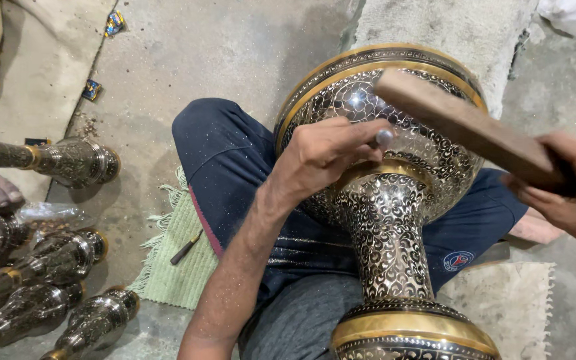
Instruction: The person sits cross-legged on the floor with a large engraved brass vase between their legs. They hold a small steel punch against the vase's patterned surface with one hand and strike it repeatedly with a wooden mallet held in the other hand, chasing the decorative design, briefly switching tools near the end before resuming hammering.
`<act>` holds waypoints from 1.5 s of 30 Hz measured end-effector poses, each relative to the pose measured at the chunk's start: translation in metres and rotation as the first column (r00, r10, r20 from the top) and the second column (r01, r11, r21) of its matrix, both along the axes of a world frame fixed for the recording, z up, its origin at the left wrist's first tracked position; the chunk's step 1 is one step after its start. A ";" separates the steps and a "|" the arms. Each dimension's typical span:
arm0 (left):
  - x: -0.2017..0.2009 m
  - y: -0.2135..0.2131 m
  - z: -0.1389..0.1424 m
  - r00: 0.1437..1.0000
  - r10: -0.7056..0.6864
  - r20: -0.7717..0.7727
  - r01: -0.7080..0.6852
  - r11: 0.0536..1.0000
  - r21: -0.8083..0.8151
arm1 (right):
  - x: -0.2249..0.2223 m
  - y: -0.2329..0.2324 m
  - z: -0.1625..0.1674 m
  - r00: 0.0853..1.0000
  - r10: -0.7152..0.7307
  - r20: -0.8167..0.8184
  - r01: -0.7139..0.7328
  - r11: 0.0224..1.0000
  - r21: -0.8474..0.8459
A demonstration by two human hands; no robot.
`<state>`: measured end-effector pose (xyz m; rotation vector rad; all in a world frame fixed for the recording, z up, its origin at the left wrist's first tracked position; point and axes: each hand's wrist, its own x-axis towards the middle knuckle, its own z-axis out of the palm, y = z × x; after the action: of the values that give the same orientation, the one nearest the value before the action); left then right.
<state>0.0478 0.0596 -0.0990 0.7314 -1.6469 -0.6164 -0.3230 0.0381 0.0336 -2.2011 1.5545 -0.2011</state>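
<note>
Your left hand point(318, 157) pinched a small metal punch point(384, 139) against the bowl of the large engraved brass vase point(385, 220), which lay across your lap, while your right hand point(571, 190) gripped a wooden mallet point(471, 127) raised over it. As far as I could judge, the pattern already covered nearly all the visible surface, with only touch-up strikes left. Smaller finished vases point(68, 267) lay at the floor's left edge.

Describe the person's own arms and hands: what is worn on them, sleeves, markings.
Both arms are bare: no sleeve shows on the left forearm up to the left hand, and none at the right hand. No gloves, rings, watch or bracelets are visible. Fine pale dust speckles the left forearm.
</note>
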 end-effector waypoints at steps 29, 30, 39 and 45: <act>0.008 -0.005 0.008 0.987 0.041 0.156 -0.019 0.990 -0.141 | 0.110 0.033 0.052 0.959 -0.226 -0.173 0.234 0.972 0.026; 0.008 -0.006 0.008 0.987 0.029 0.156 -0.011 0.994 -0.112 | 0.112 0.033 0.054 0.938 -0.346 -0.038 0.348 0.932 0.099; 0.013 -0.002 0.014 0.986 0.031 0.161 -0.011 0.992 -0.124 | 0.102 0.037 0.055 0.884 0.060 -0.464 -0.145 0.978 -0.149; 0.013 -0.007 0.004 0.986 -0.015 0.166 0.037 0.991 -0.125 | 0.106 0.034 0.059 0.922 -0.075 -0.379 0.114 0.990 0.081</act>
<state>0.0606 0.0523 -0.0946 0.6825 -1.8331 -0.4735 -0.2168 0.0722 0.0923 -2.1749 1.8272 0.2852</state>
